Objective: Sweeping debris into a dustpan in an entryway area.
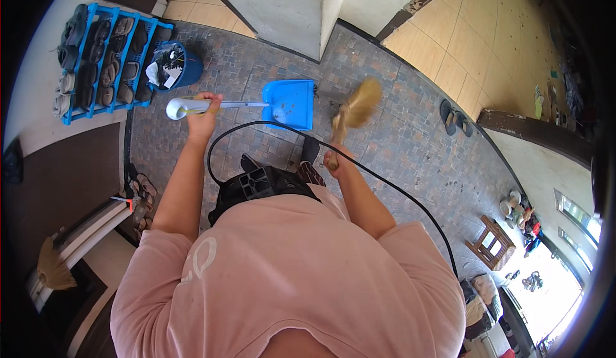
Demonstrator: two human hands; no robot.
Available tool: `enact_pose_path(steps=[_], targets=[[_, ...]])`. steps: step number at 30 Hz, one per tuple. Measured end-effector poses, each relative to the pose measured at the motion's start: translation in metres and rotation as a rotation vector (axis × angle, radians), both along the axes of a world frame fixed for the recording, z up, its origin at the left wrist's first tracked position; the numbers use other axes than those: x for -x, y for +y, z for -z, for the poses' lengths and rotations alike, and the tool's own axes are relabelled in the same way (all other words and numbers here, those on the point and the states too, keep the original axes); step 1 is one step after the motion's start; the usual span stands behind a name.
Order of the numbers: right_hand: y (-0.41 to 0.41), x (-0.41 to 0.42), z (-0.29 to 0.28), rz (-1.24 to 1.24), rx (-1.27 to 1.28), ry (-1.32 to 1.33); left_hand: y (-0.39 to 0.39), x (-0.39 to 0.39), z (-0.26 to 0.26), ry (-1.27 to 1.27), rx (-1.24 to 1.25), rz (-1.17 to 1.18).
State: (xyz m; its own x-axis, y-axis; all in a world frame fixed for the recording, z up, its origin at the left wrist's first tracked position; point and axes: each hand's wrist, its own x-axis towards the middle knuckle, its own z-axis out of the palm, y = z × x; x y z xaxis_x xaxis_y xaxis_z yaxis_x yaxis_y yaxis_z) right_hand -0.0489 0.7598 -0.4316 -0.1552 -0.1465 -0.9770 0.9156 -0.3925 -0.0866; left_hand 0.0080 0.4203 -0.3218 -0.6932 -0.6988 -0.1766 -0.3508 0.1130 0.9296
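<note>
My left hand [205,113] is closed round the upper part of the pale handle of a long-handled dustpan [305,99]. The blue pan rests on the stone-patterned floor in front of me, with small dark debris in it. In my right hand [339,160] is the short handle of a straw broom [362,103]. Its fanned bristles, slightly blurred, are to the right of the pan and apart from it. Bits of dark debris lie on the floor near the pan's right edge. A black cable [385,176] loops across the view between my arms.
A blue shoe rack [113,17] full of footwear stands at the left, beside a blue waste bin [193,71]. Slippers [448,117] lie by the tiled threshold at right. A wicker stool [500,249] is farther right. Wall corners [321,30] jut out ahead; another broom [53,266] is at lower left.
</note>
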Motion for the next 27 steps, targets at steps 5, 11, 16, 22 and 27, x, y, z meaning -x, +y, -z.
enact_pose_path(steps=[5, 11, 16, 22, 27], targets=[[0.008, 0.018, -0.041, -0.109, -0.01, 0.137, -0.013, -0.011, -0.01, 0.037, -0.044, -0.022], [0.113, -0.058, -0.018, -0.625, -0.737, 0.342, -0.024, -0.027, -0.005, 0.022, 0.019, -0.141], [0.312, -0.051, 0.146, -0.951, -1.305, 0.661, -0.034, -0.016, 0.002, 0.007, -0.076, -0.098], [0.332, 0.025, 0.089, -0.132, -0.68, -0.116, -0.021, -0.016, -0.012, -0.102, -0.088, -0.136], [0.228, -0.046, 0.024, -0.191, -0.517, 0.131, -0.025, -0.019, -0.01, -0.158, -0.079, -0.174]])
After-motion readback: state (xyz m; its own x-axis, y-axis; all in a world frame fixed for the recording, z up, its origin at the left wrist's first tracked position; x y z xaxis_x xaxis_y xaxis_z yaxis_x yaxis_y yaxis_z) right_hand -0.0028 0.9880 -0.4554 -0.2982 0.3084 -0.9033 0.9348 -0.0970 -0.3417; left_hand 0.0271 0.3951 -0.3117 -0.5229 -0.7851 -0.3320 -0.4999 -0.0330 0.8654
